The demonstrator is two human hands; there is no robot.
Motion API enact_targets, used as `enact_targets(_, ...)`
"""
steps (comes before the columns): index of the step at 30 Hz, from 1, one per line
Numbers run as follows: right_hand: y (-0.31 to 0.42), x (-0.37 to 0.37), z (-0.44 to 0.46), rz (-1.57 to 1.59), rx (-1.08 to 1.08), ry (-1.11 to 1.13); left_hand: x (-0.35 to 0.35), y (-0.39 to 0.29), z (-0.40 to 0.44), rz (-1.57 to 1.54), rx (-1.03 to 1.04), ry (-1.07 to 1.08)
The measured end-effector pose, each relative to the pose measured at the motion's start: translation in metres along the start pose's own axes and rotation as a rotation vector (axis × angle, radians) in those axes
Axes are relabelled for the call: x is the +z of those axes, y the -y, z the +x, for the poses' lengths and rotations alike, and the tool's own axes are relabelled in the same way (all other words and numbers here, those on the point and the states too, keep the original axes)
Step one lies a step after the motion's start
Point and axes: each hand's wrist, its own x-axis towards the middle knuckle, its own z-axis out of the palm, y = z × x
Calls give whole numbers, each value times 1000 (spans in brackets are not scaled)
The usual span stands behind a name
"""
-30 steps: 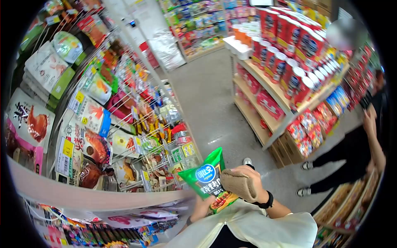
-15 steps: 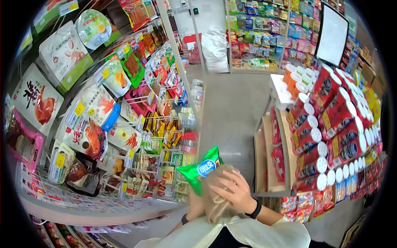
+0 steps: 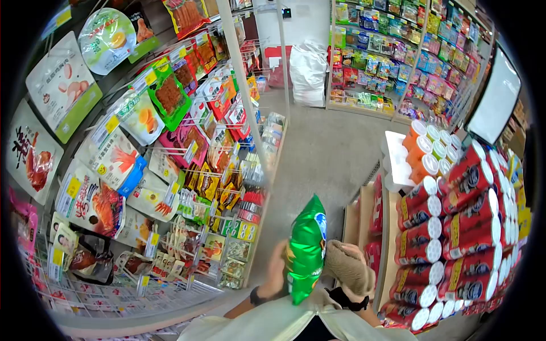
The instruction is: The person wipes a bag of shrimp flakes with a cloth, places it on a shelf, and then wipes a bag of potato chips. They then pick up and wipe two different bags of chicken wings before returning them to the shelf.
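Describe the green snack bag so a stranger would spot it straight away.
Find the aisle between the snack rack and stacked red canisters. At its near end, the left hand holds the green snack bag, puffed and glossy, unlike the matte brown cloth beside it.

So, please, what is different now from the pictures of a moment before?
The green snack bag has turned: its printed front, which faced the camera, now points to the right, and mostly a plain green side shows. The brown cloth has moved off the front, to the right of the bag. The left hand still holds the bag, the right hand the cloth.
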Motion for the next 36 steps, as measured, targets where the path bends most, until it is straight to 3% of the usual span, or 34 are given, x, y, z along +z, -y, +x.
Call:
enact_targets(1, -4, 1, 9, 166, 145, -11, -3, -1, 17, -6, -53, 32)
enact_targets(3, -15, 3, 33, 148, 164, 29, -11, 15, 44, -53, -42, 60)
enact_targets(5, -28, 7, 64, 132, 178, 66, -22, 37, 74, -341, -433, 209)
enact_targets(6, -35, 10, 83, 91, 153, 45, -28, 44, 95, -378, -491, 238)
enact_targets(9, -55, 12, 143, -126, 26, -28, -32, 47, 155, -489, -460, 278)
enact_targets(11, -48, 27, 193, -283, -217, -196, -34, 42, 196, -410, -432, 386)
enact_targets(12, -49, 29, 218, -267, -203, -216, -36, 37, 215, -399, -412, 413)
enact_targets(13, -37, 37, 241, -285, -230, -172, -37, 33, 231, -385, -392, 439)
enact_targets(15, -54, 46, 276, -374, -481, 5, -35, 36, 249, -416, -467, 278)
enact_targets(17, -60, 62, 296, -458, -473, 99, -38, 24, 275, -400, -359, 174)
enact_targets(19, -87, 74, 312, -445, -454, 163, -51, 25, 301, -503, -265, 114)
enact_targets(24, -113, 87, 344, -369, -396, 396, -79, 11, 329, -727, -434, -41)
enact_targets(25, -118, 87, 352, -356, -386, 481, -84, 18, 333, -731, -340, -53)
enact_targets(29, -145, 89, 393, -228, -289, 675, -87, 17, 366, -659, -357, -307)
enact_targets(31, -160, 87, 417, -146, -240, 664, -109, 71, 376, -480, -359, -259)
enact_targets(33, -186, 81, 432, -91, -96, 497, -103, 62, 403, -524, -367, -261)
enact_targets(34, -182, 79, 448, 137, 143, 468, -100, 60, 417, -556, -355, -264)
enact_targets(36, -189, 74, 480, 281, 150, 436, -100, 71, 440, -584, -277, -143)
